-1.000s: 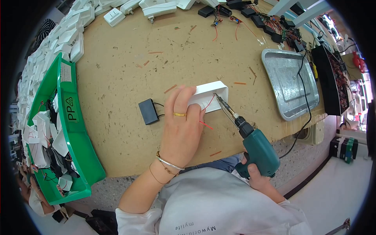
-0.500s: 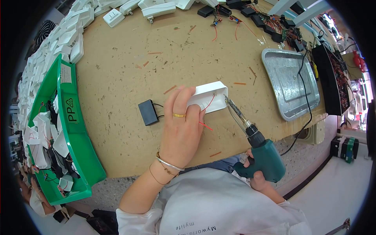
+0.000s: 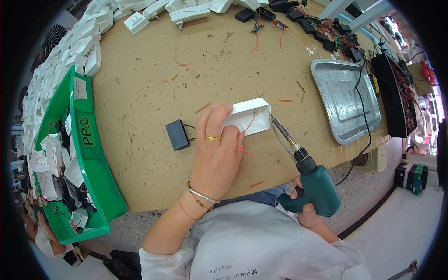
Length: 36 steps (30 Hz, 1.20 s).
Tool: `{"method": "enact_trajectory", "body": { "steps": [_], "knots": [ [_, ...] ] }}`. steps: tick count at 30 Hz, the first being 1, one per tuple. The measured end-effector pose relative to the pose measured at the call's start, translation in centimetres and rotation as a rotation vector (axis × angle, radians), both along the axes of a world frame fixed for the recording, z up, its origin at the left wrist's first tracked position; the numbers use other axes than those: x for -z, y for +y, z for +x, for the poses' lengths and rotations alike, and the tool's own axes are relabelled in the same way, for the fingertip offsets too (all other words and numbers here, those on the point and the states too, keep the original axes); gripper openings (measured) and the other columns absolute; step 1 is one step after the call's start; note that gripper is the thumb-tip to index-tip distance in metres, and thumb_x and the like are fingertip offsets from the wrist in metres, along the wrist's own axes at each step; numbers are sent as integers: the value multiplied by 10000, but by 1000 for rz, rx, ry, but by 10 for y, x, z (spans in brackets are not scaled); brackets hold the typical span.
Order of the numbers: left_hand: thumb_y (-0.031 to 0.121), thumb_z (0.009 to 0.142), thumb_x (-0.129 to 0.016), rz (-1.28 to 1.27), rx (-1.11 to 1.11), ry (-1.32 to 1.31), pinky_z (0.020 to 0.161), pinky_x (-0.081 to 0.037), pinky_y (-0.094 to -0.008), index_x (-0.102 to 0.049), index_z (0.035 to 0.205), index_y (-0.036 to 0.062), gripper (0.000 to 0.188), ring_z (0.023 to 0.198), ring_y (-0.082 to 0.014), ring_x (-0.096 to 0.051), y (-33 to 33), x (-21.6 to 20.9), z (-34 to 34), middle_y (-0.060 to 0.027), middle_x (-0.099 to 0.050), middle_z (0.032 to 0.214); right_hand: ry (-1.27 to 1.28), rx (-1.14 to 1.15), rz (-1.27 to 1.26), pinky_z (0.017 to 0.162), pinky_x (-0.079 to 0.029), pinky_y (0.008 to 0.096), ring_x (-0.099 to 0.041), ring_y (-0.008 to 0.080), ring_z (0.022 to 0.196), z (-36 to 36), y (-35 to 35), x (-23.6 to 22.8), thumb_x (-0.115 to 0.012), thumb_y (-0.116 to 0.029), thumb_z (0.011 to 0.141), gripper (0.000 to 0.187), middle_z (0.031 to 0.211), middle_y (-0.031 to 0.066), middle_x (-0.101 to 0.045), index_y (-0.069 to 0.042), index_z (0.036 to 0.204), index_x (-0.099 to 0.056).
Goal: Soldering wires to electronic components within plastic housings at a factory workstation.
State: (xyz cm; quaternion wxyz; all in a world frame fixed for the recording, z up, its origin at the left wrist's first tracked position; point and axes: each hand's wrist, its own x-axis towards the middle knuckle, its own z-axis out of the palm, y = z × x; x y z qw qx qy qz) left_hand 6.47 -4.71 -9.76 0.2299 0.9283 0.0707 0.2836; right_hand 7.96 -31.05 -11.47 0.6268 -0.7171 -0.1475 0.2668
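Observation:
My left hand (image 3: pixel 215 151) is closed on a white plastic housing (image 3: pixel 250 106), an open shell lying on the table. Red wires (image 3: pixel 251 123) run inside it and poke out below my fingers. Beside the hand lies a black rectangular box (image 3: pixel 177 135), its two black leads passing under my fingers. My right hand (image 3: pixel 302 203) grips the handle of a green soldering gun (image 3: pixel 319 189). The gun's metal tip (image 3: pixel 272 118) is at the right end of the housing; whether it touches cannot be told. Part of the housing is hidden by my left hand.
A green bin (image 3: pixel 95 158) holding white housings and wired parts stands at left. White housings (image 3: pixel 84 46) pile up at far left. A metal tray (image 3: pixel 343 100) lies at right, a black cord (image 3: pixel 367 121) crossing it. Black wired parts (image 3: pixel 317 32) crowd the far right.
Almost nothing differs. The soldering gun's tip has shifted very slightly beside the housing's right end, and my left hand keeps its hold.

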Motion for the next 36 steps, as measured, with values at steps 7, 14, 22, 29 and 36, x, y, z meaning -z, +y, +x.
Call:
{"method": "enact_trajectory", "body": {
  "steps": [7,14,22,29,36],
  "knots": [
    [40,636,-715,-158,45,-67,929,-394,-452,-532,985,45,394,1173,-415,-377,3,-15,-7,-159,-373,1304,-12,31,22,692,-421,275,-496,118,788,2,4,-1,-597,-653,736,813,1096,80,-490,-12,1223,-493],
    [11,645,-668,-46,240,20,736,-446,-329,-665,880,82,246,891,-232,-560,25,-24,-34,-20,-623,1011,-35,28,61,707,-437,280,-509,124,794,3,4,-1,-596,-625,753,784,1095,97,-497,7,1207,-507],
    [0,690,-665,-268,220,37,587,-464,-276,-675,947,55,263,737,-193,-607,19,-26,-23,-29,-659,842,-47,35,66,678,-444,283,-520,132,789,4,5,-5,-602,-609,756,767,1075,106,-518,14,1194,-515],
    [56,733,-703,17,-25,-41,788,-433,-378,-641,813,68,102,898,-257,-572,3,-31,-3,-33,-628,910,-57,70,71,668,-432,271,-519,128,787,2,8,-4,-600,-616,751,775,1048,101,-531,11,1199,-514],
    [15,727,-670,-127,-73,-55,797,-482,-357,-563,731,-1,109,927,-283,-577,-1,-4,13,-142,-534,1166,-11,21,62,685,-414,262,-501,120,800,3,7,-3,-592,-635,747,805,956,67,-524,4,1227,-496]
  ]
}}
